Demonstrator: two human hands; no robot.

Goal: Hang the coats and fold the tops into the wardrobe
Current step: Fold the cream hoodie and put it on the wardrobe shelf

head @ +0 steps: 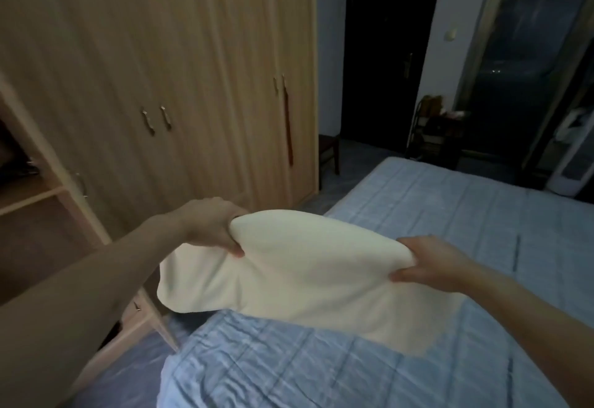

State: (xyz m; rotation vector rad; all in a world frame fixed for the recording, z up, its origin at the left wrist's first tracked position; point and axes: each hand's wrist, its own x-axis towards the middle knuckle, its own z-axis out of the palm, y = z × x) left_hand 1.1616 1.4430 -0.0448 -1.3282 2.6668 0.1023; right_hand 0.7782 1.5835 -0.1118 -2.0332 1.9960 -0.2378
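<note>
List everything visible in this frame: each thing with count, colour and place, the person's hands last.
top: one, cream, held up over the bed's near corner, lower edge on the cover.
bed: one, blue checked cover, right and foreground.
wardrobe: one, light wood, left; far doors closed, near-left section open with a shelf showing.
red strip: one, hanging at the rightmost door handle.
chair: one, dark wood, beside the wardrobe's far end.
doorway: one, dark, behind.
rack: one, dark, contents unclear, far right.
left hand: grips the top's left edge.
right hand: grips the top's right edge.
</note>
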